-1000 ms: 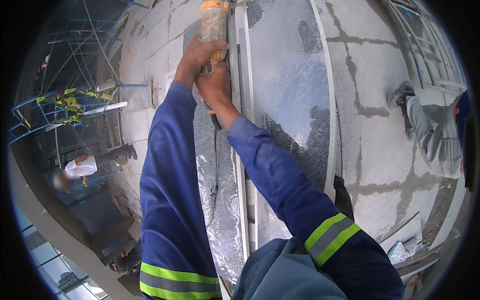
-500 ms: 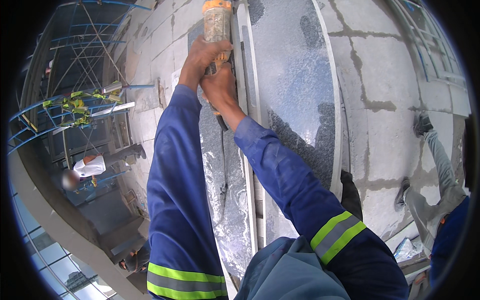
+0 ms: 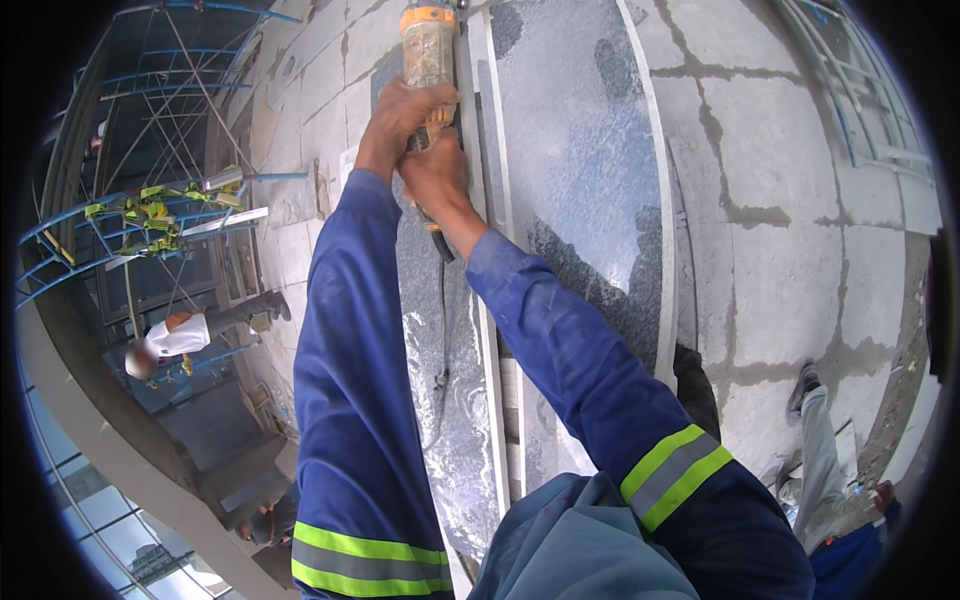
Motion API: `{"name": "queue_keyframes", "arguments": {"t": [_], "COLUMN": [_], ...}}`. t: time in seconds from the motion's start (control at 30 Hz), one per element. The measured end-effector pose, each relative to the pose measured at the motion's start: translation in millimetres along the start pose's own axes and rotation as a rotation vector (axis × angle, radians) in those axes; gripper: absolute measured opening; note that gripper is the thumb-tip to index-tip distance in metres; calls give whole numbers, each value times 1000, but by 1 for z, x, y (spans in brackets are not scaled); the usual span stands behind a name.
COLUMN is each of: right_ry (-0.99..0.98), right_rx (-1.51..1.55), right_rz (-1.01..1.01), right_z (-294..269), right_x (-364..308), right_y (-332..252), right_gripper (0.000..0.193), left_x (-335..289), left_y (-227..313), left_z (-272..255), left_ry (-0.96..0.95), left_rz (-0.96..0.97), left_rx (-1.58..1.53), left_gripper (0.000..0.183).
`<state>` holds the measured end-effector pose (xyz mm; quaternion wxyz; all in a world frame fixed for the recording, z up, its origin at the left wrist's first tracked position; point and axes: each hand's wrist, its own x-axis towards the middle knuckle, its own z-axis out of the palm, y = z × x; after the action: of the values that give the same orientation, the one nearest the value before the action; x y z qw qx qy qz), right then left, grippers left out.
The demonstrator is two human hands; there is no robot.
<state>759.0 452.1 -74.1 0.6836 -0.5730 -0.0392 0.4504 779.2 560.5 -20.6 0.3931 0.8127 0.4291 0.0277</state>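
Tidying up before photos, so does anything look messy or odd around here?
The left slab has uneven whitish streaks, unlike its plain grey parts; a dark cord lies along it. The power tool looks smeared with pale grime. Yellow-green straps hang bunched untidily on the blue scaffold frame. Nothing looks clearly broken.

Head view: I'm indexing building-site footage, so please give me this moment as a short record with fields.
Tool: dusty power tool with an orange band; far end cut off by the picture's top edge
Left hand: closed around the tool's body
Right hand: closed on it nearer the wearer
Cord: dark, over the left slab
Right slab: pale, with dark patches
People: one in a white shirt, left; one in grey trousers, lower right
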Motion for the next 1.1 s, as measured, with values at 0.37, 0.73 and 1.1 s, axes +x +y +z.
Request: {"name": "queue_keyframes", "arguments": {"t": [0.37, 0.73, 1.1], "right_ry": [8, 74, -18], "right_rx": [13, 39, 30], "right_rz": [8, -94, -3], "right_z": [2, 5, -6], "right_x": [-2, -5, -20], "right_y": [1, 13, -8], "right_gripper": [66, 49, 62], "left_x": [-1, -12, -11], "left_y": [0, 2, 3], "left_z": [-1, 2, -3], "left_ry": [-31, 2, -27], "left_rz": [-24, 31, -41], "left_rx": [-14, -5, 19], "left_gripper": [65, 56, 62]}}
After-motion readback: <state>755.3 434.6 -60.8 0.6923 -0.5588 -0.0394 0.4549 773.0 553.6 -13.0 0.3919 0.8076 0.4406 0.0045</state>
